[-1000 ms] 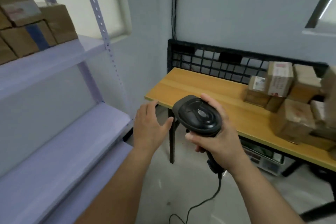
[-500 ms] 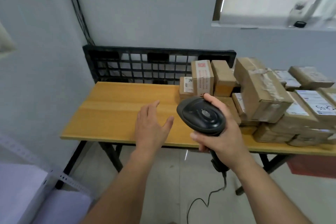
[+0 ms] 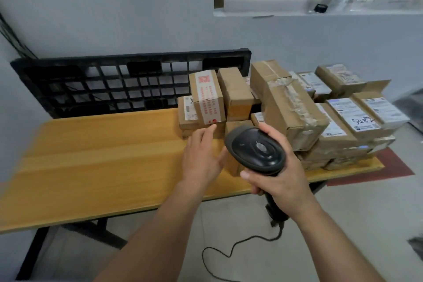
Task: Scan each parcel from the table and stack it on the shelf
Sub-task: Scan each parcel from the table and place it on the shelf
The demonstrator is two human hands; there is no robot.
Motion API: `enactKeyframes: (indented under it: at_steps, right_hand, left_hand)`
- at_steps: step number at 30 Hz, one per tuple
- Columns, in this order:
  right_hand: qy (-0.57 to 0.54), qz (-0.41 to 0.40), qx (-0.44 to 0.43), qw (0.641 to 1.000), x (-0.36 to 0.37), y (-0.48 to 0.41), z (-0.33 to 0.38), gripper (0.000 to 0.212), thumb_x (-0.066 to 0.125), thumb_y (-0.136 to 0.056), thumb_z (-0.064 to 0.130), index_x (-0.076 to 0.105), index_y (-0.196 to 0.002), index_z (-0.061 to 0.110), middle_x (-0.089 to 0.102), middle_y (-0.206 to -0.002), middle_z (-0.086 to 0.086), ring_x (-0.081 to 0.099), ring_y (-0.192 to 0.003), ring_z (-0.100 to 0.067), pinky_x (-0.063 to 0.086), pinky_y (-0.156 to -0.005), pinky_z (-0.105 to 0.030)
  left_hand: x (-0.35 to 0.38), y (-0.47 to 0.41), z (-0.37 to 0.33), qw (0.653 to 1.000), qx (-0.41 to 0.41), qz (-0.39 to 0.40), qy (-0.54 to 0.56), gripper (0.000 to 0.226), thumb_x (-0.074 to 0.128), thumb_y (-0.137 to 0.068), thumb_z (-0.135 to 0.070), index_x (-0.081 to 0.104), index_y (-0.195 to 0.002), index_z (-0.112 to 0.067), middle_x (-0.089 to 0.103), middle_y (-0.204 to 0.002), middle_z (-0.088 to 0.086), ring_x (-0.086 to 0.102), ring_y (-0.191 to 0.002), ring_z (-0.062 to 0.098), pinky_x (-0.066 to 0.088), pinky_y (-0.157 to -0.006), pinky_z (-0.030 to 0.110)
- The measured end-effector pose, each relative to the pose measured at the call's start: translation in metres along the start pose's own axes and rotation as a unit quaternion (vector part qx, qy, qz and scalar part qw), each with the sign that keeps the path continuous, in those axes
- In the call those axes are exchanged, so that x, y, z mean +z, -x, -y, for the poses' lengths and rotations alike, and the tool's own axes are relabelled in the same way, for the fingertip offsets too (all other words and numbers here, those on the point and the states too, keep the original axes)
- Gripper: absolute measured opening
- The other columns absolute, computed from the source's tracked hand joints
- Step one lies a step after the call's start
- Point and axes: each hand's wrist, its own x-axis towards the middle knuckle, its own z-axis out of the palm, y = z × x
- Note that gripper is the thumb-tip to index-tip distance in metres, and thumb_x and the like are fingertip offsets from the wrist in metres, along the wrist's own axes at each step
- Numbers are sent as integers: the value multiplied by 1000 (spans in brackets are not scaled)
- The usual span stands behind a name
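Gripping the black scanner point(image 3: 256, 148) by its handle, R hand point(image 3: 281, 181) has fingers and thumb wrapped round it, scanner head up, cable point(image 3: 229, 249) trailing to the floor. L hand point(image 3: 201, 155) is flat, fingers straight, holding nothing, fingertips at the bottom corner of the parcel w/ red print point(image 3: 207, 98); can't tell if touching. That parcel stands on end on the wooden table point(image 3: 103, 148), at the left edge of the parcel pile point(image 3: 293, 110). Black grid panel point(image 3: 114, 84) stands behind.
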Motion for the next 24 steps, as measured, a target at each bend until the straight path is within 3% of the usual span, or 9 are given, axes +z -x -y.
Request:
enactKeyframes:
  at_steps: [6,9,11,16,21,24]
  right_hand:
    - [15,-3,33,999,-42,-7,-13,90,83,-69,-2,46,-133,50,58,-122,1,66,-60,-14,56,-53,-33]
    - [6,-5,42,999,-63,-10,-20,88,85,-64,9,47,-129,55,60,-120,0,65,-56,-19,55,-52,-34]
    - [3,-4,48,999,-76,-13,-24,88,84,-62,12,46,-130,53,61,-117,4,65,-56,-18,55,-52,-32]
    - [-4,22,62,998,-102,-15,-40,92,84,-68,-2,46,-133,52,58,-121,11,67,-66,-10,56,-54,-30]
    - [-37,56,70,995,-116,-14,-58,90,84,-68,-1,48,-126,58,60,-120,3,66,-63,-7,54,-51,-28]
    - [-47,81,73,993,-122,-13,-64,90,82,-69,-5,46,-129,52,59,-121,4,66,-64,-7,54,-52,-29]
  left_hand:
    - [36,-16,-28,999,4,53,-10,62,59,-92,-39,32,-147,-29,36,-146,0,31,-135,20,33,-111,38]
    - [56,-22,-39,997,-11,76,-30,58,54,-93,-46,33,-145,-33,35,-147,2,31,-135,23,33,-109,40]
    - [70,-29,-46,993,-36,93,-58,58,52,-93,-50,32,-145,-35,33,-149,6,30,-137,27,33,-109,42]
    - [96,-43,-59,966,-129,154,-160,72,52,-91,-50,20,-151,-27,25,-153,14,27,-138,34,30,-110,44]
    - [102,-48,-67,951,-181,140,-209,74,56,-89,-49,28,-144,-9,37,-143,18,37,-129,34,38,-103,42]
    - [98,-49,-62,951,-262,103,-128,73,58,-86,-55,34,-139,-11,48,-132,15,47,-120,31,45,-98,40]
